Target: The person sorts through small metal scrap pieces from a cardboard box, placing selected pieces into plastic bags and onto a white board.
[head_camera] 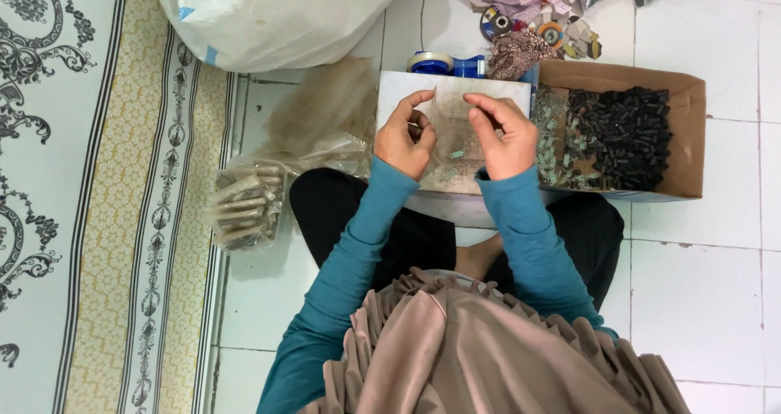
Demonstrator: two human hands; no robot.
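Both hands (454, 133) pinch clear plastic pouch (450, 125), small, see-through, over white tray (399, 89).

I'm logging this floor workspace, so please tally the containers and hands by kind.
Brown cardboard box holding small black pieces: 1
Flat white box under the hands: 1
Large white plastic sack: 1
Clear bundle of packed sleeves: 1
Hands: 2, left hand and right hand
Total: 6

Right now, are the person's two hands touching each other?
Apart. The head view shows a plain gap between the left hand and the right hand, with the grey tray visible between them.
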